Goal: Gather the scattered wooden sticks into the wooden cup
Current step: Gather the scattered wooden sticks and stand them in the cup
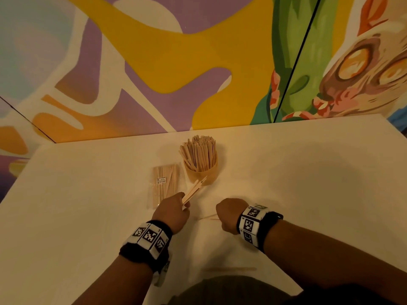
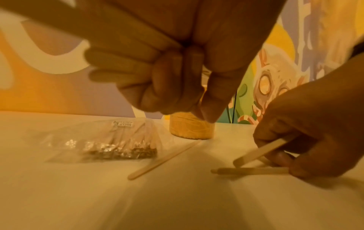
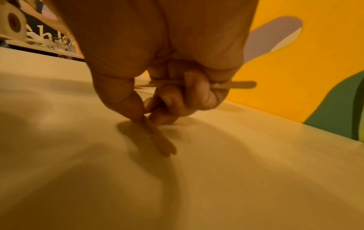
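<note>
The wooden cup (image 1: 200, 172) stands at mid table, packed with upright wooden sticks (image 1: 199, 150). Just in front of it, my left hand (image 1: 176, 209) grips a small bundle of sticks (image 1: 193, 190) whose tips point at the cup. In the left wrist view those sticks (image 2: 122, 62) lie under curled fingers. My right hand (image 1: 228, 214) is low on the table, pinching sticks (image 3: 158, 140) between thumb and forefinger, with another stick (image 3: 234, 84) tucked in its curled fingers. One loose stick (image 2: 163, 160) lies between packet and right hand. Another stick (image 1: 230, 269) lies near the front edge.
A clear plastic packet of sticks (image 1: 164, 186) lies flat just left of the cup. The white table (image 1: 308, 172) ends at a painted wall behind the cup. My dark clothing (image 1: 231, 289) shows at the front edge.
</note>
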Demonstrator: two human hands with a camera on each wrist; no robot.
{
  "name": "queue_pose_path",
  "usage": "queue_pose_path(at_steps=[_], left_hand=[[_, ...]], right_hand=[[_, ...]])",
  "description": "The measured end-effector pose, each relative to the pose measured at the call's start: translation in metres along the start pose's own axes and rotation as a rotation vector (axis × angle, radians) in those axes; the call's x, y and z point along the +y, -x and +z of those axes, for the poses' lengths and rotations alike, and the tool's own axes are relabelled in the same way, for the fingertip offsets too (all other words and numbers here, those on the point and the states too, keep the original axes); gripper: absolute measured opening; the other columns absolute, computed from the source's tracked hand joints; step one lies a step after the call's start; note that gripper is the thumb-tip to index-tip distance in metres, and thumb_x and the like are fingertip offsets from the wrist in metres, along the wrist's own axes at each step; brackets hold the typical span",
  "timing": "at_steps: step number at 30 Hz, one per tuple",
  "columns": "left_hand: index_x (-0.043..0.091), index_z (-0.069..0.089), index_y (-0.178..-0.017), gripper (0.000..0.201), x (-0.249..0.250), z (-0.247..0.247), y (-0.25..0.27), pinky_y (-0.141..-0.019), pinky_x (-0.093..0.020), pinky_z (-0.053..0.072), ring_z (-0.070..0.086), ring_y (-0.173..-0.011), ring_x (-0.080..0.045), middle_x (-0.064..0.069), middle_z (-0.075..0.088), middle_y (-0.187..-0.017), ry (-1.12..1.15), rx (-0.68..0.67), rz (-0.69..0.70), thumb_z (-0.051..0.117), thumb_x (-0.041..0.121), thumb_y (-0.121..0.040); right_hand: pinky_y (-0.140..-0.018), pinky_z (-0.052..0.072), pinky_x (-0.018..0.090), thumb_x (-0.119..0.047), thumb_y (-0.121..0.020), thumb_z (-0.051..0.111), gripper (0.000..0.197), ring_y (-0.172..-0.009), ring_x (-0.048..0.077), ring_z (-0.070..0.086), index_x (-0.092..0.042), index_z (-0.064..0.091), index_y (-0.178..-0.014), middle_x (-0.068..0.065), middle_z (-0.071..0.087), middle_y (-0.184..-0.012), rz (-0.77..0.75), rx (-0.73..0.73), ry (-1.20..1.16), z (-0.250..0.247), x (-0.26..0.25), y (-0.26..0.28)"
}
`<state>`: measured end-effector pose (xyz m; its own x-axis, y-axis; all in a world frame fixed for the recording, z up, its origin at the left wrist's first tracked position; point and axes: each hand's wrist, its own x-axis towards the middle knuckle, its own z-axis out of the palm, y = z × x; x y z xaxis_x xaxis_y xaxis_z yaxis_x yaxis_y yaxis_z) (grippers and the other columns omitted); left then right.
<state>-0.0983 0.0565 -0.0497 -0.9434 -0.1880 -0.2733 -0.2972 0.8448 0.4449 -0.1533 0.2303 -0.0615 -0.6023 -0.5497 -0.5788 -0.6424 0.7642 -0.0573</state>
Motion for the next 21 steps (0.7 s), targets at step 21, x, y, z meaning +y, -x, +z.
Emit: queue_pose_path(at_steps=[21], left_hand=[[0.013,0.056,-0.081,0.035,0.0,0.002,0.051,-0.048,-0.024,0.033,0.041,-0.051,-0.011,0.005,0.048,-0.06,0.561,-0.051,-0.168,0.073,0.042,-0.075]], right_hand=[[-0.082,0.047,0.035,-0.021,-0.098,0.039,0.024,-0.103,0.031,0.06,-0.008,0.049,-0.114,0.013,0.061,-0.115,0.116,0.196,-0.481,-0.007,-0.009,0.037]])
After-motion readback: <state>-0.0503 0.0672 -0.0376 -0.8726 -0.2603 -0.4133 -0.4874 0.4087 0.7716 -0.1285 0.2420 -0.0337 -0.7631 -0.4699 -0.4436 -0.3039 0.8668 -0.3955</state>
